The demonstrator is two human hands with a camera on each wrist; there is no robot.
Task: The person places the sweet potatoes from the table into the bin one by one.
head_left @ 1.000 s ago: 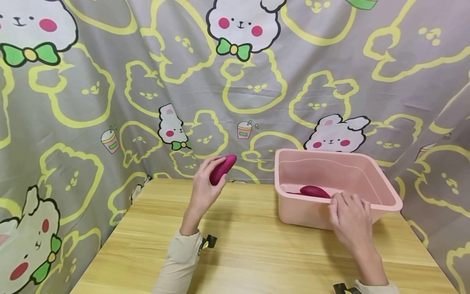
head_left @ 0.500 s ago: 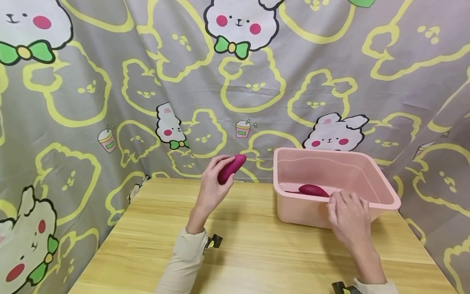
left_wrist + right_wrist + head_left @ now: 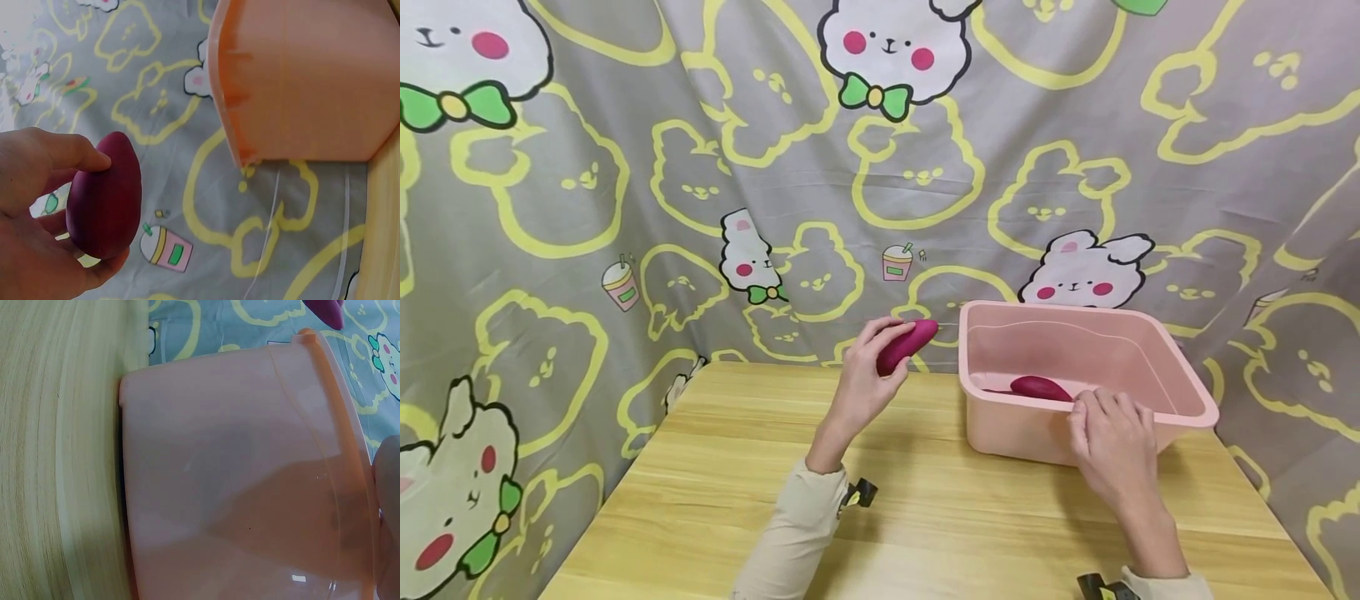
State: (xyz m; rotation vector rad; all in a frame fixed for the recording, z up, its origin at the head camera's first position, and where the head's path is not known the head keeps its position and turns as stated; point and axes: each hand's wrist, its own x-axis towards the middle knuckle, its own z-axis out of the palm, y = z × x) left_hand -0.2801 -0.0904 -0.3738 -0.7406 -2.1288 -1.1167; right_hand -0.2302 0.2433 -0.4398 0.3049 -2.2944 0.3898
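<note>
A smooth, tapered purple sweet potato [image 3: 907,347] is held up in the air by my left hand [image 3: 867,379], thumb on one side and fingers on the other. Its pointed end faces up and right in the head view; in the left wrist view, the sweet potato [image 3: 107,197] shows its broad side. A pink plastic bin [image 3: 1022,433] stands on the right of the table, just right of the held sweet potato. My right hand [image 3: 1116,446] grips the bin's near rim with curled fingers. Inside lies another purple sweet potato [image 3: 1037,387], its lower side hidden behind the near wall.
The wooden table [image 3: 722,492] runs up to a grey cartoon-print curtain [image 3: 820,167] at the back and sides. The bin's left rim rises between the held sweet potato and the bin's inside. Dark wrist mounts [image 3: 859,492] sit at both sleeves.
My left hand has moved to the right with the sweet potato, closer to the bin's left side. The right hand keeps its grip on the rim, and the bin stays in place.
</note>
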